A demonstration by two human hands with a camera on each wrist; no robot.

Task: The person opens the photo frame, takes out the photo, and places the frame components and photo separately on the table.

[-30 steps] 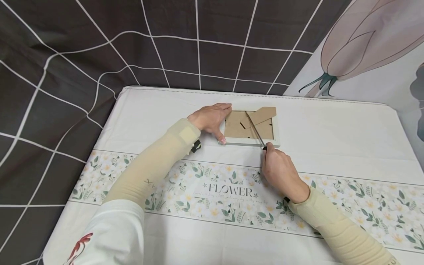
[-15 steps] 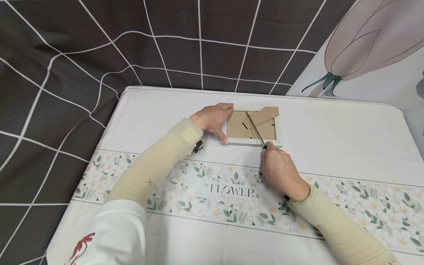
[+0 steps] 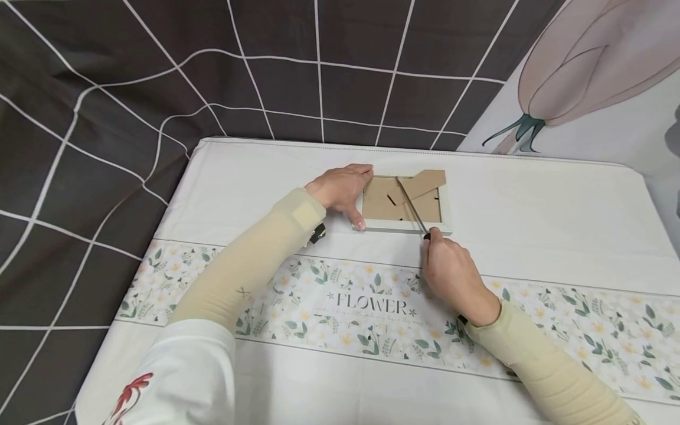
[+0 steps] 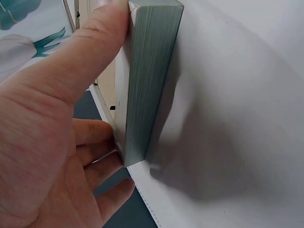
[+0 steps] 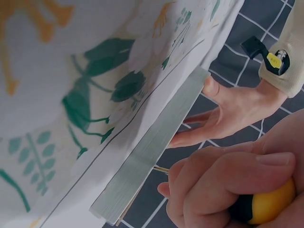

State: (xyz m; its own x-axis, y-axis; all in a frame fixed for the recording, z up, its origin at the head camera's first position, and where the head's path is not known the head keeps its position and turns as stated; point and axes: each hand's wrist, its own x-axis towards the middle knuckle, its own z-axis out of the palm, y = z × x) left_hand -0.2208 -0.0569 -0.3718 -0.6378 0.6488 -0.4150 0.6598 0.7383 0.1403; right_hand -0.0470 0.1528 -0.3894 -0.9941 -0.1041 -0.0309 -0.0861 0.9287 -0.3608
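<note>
A picture frame (image 3: 398,225) lies face down on the table, its brown backing board (image 3: 377,200) and slanted stand leg (image 3: 429,180) facing up. My left hand (image 3: 340,190) grips the frame's left end, thumb on the near corner and fingers at the far one. In the left wrist view, that thumb presses the top of the pale grey-green edge (image 4: 152,80). My right hand (image 3: 451,268) holds a screwdriver (image 3: 413,209) by its yellow and black handle (image 5: 270,204). The metal shaft slants across the backing, with its tip at the far inner edge of the frame.
A white cloth with a flower-printed band (image 3: 366,313) covers the table (image 3: 547,218). A dark curtain with white grid lines (image 3: 287,82) hangs behind and to the left. At the back right hangs a pale flower-patterned sheet (image 3: 574,88).
</note>
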